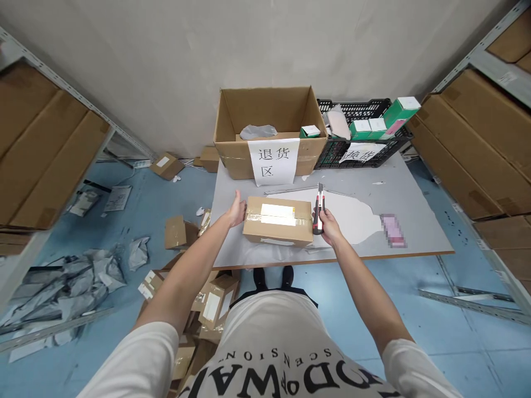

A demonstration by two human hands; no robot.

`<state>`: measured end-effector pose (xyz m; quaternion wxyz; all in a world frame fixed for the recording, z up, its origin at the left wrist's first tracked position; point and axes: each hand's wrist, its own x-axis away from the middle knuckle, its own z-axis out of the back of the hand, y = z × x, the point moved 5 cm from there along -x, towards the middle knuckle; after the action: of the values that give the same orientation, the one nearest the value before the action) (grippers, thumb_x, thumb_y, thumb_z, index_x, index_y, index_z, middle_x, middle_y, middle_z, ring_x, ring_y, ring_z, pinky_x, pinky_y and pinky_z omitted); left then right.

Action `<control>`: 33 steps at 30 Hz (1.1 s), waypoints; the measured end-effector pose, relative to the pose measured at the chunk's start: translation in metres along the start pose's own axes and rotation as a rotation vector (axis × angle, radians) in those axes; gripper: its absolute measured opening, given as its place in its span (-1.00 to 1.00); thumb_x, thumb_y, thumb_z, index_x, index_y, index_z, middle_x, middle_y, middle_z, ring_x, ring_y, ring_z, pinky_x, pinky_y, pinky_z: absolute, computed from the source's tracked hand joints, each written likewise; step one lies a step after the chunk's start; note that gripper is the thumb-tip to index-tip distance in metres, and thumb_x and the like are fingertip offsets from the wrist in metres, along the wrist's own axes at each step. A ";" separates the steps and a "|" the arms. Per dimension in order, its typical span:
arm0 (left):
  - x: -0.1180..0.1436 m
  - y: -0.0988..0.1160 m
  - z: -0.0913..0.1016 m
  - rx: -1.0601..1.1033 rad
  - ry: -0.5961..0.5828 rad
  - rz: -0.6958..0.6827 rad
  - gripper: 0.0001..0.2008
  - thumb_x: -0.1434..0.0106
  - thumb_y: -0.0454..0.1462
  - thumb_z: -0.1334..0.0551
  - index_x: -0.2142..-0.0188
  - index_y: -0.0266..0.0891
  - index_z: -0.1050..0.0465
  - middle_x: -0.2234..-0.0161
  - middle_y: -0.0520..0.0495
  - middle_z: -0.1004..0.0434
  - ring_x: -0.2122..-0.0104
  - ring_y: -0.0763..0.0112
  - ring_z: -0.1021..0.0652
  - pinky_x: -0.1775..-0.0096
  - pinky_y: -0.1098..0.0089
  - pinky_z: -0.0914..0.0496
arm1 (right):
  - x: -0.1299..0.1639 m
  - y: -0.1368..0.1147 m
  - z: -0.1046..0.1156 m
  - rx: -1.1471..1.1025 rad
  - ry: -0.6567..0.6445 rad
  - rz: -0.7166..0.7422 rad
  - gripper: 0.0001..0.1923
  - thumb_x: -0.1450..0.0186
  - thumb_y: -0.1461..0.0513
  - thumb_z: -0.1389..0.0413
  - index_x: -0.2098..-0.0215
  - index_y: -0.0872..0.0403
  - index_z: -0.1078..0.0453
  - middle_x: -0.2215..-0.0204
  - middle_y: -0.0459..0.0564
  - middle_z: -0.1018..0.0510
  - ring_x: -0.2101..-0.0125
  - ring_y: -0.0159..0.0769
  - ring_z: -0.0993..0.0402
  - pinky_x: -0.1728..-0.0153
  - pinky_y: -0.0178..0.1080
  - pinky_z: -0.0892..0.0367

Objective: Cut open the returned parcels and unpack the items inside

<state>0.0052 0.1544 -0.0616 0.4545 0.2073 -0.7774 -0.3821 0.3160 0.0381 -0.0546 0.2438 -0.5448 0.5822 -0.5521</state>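
A taped cardboard box (pixel 277 246) with white labels on its top and front lies on the grey table (pixel 398 188), between my two hands. At the box's left end, my left hand (pixel 237 211) holds it with the thumb up; the other fingers are partly hidden. My right hand (pixel 331 226) is closed around a red and black utility knife (pixel 318 213), beside the box's right end. The knife stands with its tip pointing away from me, and some blade seems to show at the top. Under and right of the box lies a white bottle-shaped sheet (pixel 352 218).
Behind stands an open carton (pixel 232 157) with a paper sign, next to a black crate (pixel 352 160) holding green-and-white boxes. Small cartons (pixel 218 304) pile on the floor left of my legs, grey plastic bags (pixel 91 276) farther left. Shelves with large cartons (pixel 477 149) flank both sides.
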 end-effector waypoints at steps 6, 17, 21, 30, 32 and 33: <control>0.017 0.004 -0.013 0.180 -0.032 0.015 0.00 -0.06 0.35 0.37 -0.14 -0.25 -0.28 -0.09 -0.23 -0.38 -0.11 -0.01 -0.36 -0.10 0.10 -0.21 | -0.017 -0.012 -0.013 -0.008 -0.102 -0.135 -0.73 -0.12 0.06 -0.23 0.27 -0.02 -0.35 0.45 -0.19 -0.51 0.45 -0.42 -0.43 0.39 -0.36 -0.36; 0.061 -0.022 -0.032 0.491 0.233 -0.351 -0.15 -0.16 0.28 0.35 -0.21 -0.11 -0.16 -0.15 -0.10 -0.33 -0.16 0.17 -0.31 -0.15 0.20 -0.18 | -0.098 -0.059 -0.064 0.191 -0.403 -0.184 -0.83 -0.21 0.20 -0.17 0.21 -0.01 -0.40 0.40 -0.17 -0.56 0.45 -0.43 -0.45 0.41 -0.39 -0.36; 0.069 -0.044 -0.062 0.597 0.323 -0.444 -0.21 -0.20 0.24 0.34 -0.26 -0.06 -0.04 -0.19 -0.09 -0.25 -0.20 0.22 -0.25 -0.17 0.22 -0.16 | -0.135 -0.068 -0.092 0.294 -0.475 -0.234 -0.85 -0.26 0.27 -0.11 0.20 0.02 -0.42 0.40 -0.14 -0.58 0.47 -0.43 -0.46 0.45 -0.40 -0.36; 0.071 -0.088 -0.090 0.639 0.370 -0.426 -0.26 -0.22 0.22 0.33 -0.30 0.04 0.11 -0.30 0.04 0.01 -0.26 0.36 -0.09 -0.23 0.30 -0.02 | -0.167 -0.049 -0.122 0.432 -0.561 -0.327 -0.84 -0.27 0.29 -0.08 0.18 0.06 -0.42 0.32 -0.02 -0.60 0.39 -0.34 -0.50 0.31 -0.30 -0.39; 0.074 -0.095 -0.081 0.635 0.400 -0.345 -0.23 -0.21 0.23 0.36 -0.31 0.01 0.11 -0.31 0.02 0.06 -0.28 0.33 -0.04 -0.24 0.25 0.01 | -0.168 -0.048 -0.123 0.430 -0.569 -0.292 -0.84 -0.25 0.26 -0.10 0.19 0.06 -0.41 0.31 -0.02 -0.60 0.37 -0.33 -0.50 0.29 -0.29 -0.39; 0.075 -0.097 -0.073 0.627 0.437 -0.288 -0.21 -0.19 0.24 0.37 -0.31 -0.01 0.12 -0.32 0.01 0.11 -0.29 0.31 0.00 -0.24 0.24 0.03 | -0.169 -0.049 -0.122 0.422 -0.573 -0.268 -0.84 -0.24 0.25 -0.11 0.19 0.06 -0.41 0.30 -0.02 -0.59 0.36 -0.33 -0.49 0.29 -0.29 -0.39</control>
<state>0.0286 0.0137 -0.0749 0.4657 0.5189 -0.7043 -0.1334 0.2742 0.2468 -0.0301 0.4293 -0.6861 0.2876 -0.5121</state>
